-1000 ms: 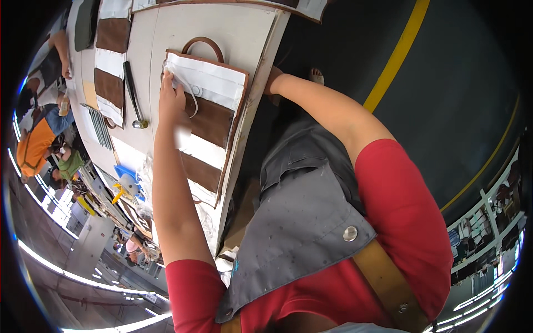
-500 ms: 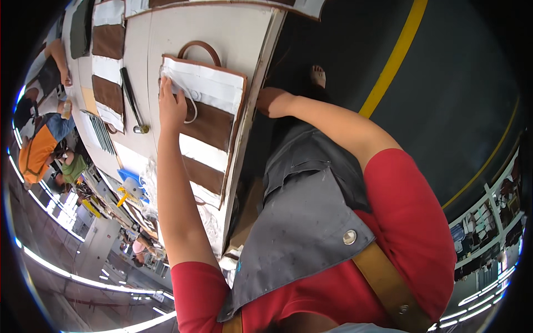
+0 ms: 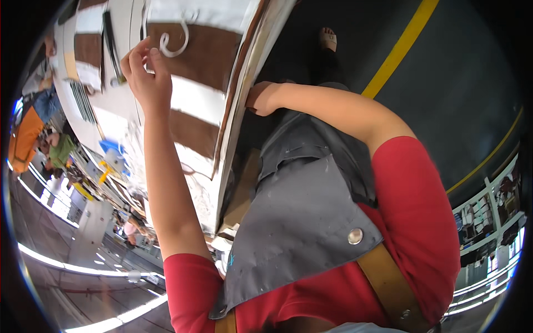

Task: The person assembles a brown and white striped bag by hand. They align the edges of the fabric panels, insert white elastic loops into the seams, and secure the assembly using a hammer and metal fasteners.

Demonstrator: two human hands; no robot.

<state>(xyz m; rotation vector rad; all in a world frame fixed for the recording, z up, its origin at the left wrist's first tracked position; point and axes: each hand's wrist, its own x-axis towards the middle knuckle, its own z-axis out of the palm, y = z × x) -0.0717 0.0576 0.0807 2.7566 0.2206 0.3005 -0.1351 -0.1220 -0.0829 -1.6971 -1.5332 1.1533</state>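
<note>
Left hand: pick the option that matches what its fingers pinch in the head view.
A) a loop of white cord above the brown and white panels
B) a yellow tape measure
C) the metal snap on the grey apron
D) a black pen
A: the left hand is raised over the work table, its fingertips closed on the white cord, which curls across a brown panel.
</note>
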